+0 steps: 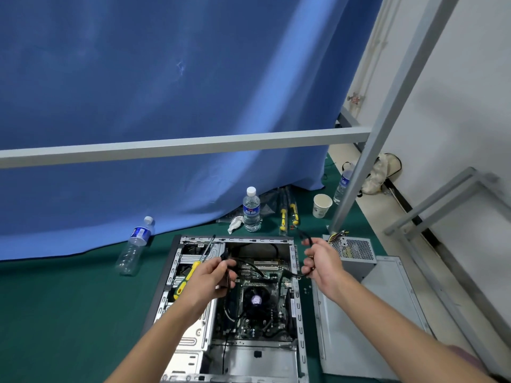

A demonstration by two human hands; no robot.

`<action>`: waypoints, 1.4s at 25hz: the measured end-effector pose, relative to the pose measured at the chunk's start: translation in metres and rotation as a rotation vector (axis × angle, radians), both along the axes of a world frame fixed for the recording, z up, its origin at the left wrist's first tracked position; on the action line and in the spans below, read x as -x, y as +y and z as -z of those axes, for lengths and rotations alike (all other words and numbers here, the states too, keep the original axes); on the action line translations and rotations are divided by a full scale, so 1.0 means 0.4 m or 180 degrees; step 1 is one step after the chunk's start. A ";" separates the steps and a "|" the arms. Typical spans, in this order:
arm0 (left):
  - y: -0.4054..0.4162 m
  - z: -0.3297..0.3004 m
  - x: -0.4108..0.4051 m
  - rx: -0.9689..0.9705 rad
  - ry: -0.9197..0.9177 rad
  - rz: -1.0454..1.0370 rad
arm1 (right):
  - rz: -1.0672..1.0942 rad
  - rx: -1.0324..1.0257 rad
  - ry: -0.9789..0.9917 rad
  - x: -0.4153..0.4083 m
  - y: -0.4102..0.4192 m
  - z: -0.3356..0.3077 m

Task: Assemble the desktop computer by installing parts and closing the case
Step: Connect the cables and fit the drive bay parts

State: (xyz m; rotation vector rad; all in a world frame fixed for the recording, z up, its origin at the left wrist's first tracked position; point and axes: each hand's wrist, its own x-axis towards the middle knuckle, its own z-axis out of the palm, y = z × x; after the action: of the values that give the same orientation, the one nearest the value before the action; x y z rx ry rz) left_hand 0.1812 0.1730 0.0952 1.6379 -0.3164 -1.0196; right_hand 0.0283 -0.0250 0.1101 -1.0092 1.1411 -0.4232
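Cable (250, 268) stretched over open case (297, 299), which lies flat on the green mat: L hand (213, 277) grips one end, R hand (322, 262) pinches the other, hands apart. Risk: slack loop snags CPU fan (255, 299) or mobo connectors if pulled. Screwdriver (188, 277) loose on drive cage, could slide inside.

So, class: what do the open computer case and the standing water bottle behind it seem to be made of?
Computer case: probably bare sheet steel, a dull grey sheen with punched slots. Standing water bottle: clear, glossy plastic, see-through, with a white cap.
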 end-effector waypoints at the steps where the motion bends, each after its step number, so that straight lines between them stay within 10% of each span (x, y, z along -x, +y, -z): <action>1: 0.001 0.005 -0.015 -0.0058 -0.0048 0.0015 | -0.0086 0.0076 0.0007 -0.007 0.002 -0.001; 19: 0.037 0.119 -0.123 -0.0919 0.0296 0.0400 | -0.0085 0.0447 0.0260 -0.072 0.055 0.048; 33: 0.021 0.190 -0.031 -0.1293 -0.0151 0.0817 | -0.0478 0.0494 0.0804 -0.066 0.032 0.113; 35: 0.015 0.208 -0.030 -0.1627 -0.0898 0.1001 | -0.0589 0.0475 0.0799 -0.078 0.025 0.126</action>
State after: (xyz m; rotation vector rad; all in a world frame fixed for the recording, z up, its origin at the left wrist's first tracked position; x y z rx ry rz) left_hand 0.1932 0.1790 0.0121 2.2547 -0.5474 -1.1665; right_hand 0.0596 -0.0150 0.0598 -1.3149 1.2390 -0.2399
